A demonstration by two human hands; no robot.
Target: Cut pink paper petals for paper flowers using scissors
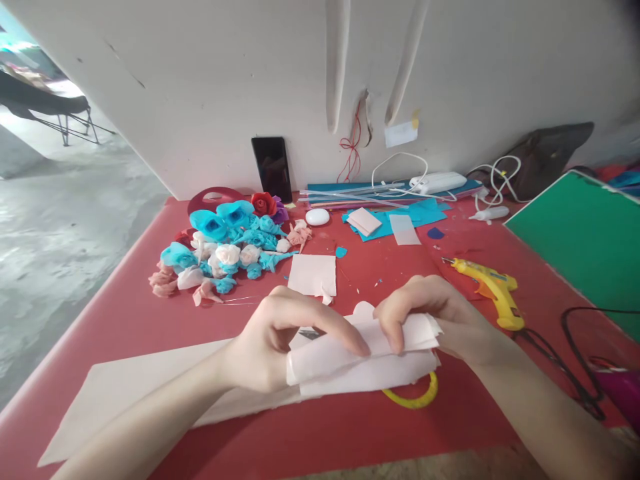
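Observation:
A folded sheet of pale pink paper (370, 373) is held above the table between both hands. My left hand (285, 333) grips its left end, with the index finger lying along the top fold. My right hand (430, 310) pinches the upper right part, fingertips bent over the fold. Under the hands, a long pale paper strip (150, 377) stretches to the left. Below the folded paper shows a yellow ring-shaped handle (413, 398); the rest of it is hidden. A pale paper square (313, 275) lies just beyond my hands.
Blue, white and pink paper flowers (225, 250) are heaped at the left. A yellow glue gun (487, 290) with a black cord lies right. Toward the wall are a black phone (271, 168), blue paper sheets (425, 213), a white power strip (437, 182) and a green board (585, 247).

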